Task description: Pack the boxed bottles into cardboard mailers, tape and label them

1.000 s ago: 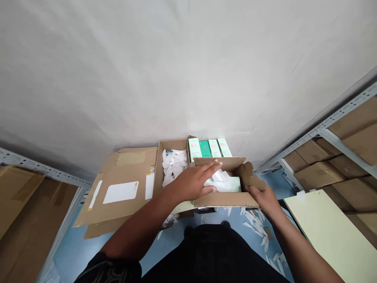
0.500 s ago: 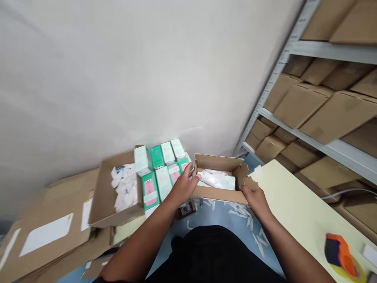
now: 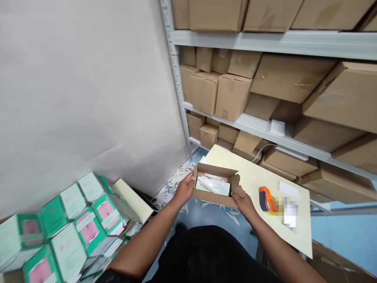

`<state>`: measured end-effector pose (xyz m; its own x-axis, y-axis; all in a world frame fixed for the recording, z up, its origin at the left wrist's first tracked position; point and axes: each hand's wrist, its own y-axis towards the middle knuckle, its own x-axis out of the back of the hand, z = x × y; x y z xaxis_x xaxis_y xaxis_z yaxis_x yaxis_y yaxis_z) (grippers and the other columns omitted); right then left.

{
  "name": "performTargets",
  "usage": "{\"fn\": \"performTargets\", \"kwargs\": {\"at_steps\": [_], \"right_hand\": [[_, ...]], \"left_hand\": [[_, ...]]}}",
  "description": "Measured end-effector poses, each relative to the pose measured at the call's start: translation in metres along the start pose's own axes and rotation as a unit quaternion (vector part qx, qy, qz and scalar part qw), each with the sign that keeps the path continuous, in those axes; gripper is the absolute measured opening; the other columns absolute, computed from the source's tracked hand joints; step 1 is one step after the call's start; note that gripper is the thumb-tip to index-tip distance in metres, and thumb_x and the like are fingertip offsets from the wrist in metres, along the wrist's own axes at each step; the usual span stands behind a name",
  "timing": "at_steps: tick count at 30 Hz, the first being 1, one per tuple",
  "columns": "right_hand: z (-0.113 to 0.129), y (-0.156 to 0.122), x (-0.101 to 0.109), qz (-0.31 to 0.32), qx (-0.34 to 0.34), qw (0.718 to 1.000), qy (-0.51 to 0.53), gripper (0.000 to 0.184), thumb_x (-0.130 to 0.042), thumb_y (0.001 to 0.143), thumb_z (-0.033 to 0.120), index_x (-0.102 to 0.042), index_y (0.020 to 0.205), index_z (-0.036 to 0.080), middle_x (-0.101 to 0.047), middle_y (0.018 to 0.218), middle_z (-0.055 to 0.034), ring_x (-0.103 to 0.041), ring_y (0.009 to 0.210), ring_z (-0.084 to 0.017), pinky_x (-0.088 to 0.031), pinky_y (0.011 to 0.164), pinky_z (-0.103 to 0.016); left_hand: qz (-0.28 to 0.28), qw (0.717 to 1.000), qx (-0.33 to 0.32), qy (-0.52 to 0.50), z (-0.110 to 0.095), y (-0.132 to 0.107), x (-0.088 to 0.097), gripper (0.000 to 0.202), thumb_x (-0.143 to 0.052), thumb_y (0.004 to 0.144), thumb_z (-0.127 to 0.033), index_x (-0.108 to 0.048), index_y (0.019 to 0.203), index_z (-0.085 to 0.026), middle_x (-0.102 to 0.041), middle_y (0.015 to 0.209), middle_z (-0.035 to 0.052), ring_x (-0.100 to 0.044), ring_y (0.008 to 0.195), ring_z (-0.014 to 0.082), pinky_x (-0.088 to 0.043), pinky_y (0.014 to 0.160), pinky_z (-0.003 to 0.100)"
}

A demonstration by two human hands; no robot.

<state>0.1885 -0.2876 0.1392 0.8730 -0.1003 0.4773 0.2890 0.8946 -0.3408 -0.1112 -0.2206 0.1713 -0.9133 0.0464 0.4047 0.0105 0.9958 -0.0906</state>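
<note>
Carton (image 3: pixel 215 197) held between half-curled left hand (image 3: pixel 184 190), right hand (image 3: pixel 244 203).

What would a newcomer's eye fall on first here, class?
It would probably be the open cardboard box at the centre, held between the left hand and right hand, with white wrapping inside. Green-and-white boxes crowd the lower left, and a bright orange tool lies on the pale table at right.

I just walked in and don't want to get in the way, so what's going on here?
An open cardboard box is held between someone's left hand and right hand. Inside lie white wrapping and a pale green item. To the right, an orange tape dispenser sits on a pale table; green and white boxes are grouped at the left.
</note>
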Motion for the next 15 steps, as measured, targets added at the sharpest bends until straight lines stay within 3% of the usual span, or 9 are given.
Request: {"fn": "performTargets", "kwargs": {"at_steps": [7,11,15], "right_hand": [[-0.049,0.017,0.039,-0.073,-0.042,0.989,0.118,0.054,-0.059,0.084,0.053,-0.069,0.128,0.024,-0.075,0.126,-0.0081,-0.065,0.123,-0.036,-0.049,0.108,-0.05],[-0.066,0.029,0.048,-0.122,-0.056,0.982,0.132,0.073,-0.053,0.09,0.059,-0.05,0.154,0.023,-0.054,0.156,-0.0072,-0.043,0.149,-0.033,-0.034,0.123,-0.05],[-0.074,0.05,0.042,-0.153,-0.074,0.98,0.102,0.084,-0.054,0.091,0.065,-0.035,0.162,0.026,-0.032,0.17,-0.0057,-0.024,0.158,-0.031,-0.02,0.129,-0.052]], "left_hand": [[0.139,0.99,-0.023,0.004,-0.018,0.074,-0.086,0.046,-0.05,0.094,-0.037,-0.068,0.132,-0.019,-0.074,0.129,0.0066,-0.066,0.124,0.0279,-0.049,0.108,0.04],[0.227,0.973,-0.033,0.0,-0.02,0.111,-0.123,0.048,-0.049,0.094,-0.035,-0.066,0.136,-0.02,-0.073,0.131,0.0059,-0.066,0.125,0.0271,-0.05,0.107,0.039],[0.29,0.956,-0.034,0.024,-0.014,0.152,-0.149,0.056,-0.054,0.092,-0.031,-0.057,0.147,-0.022,-0.064,0.146,0.0073,-0.057,0.137,0.0289,-0.043,0.115,0.042]]}}
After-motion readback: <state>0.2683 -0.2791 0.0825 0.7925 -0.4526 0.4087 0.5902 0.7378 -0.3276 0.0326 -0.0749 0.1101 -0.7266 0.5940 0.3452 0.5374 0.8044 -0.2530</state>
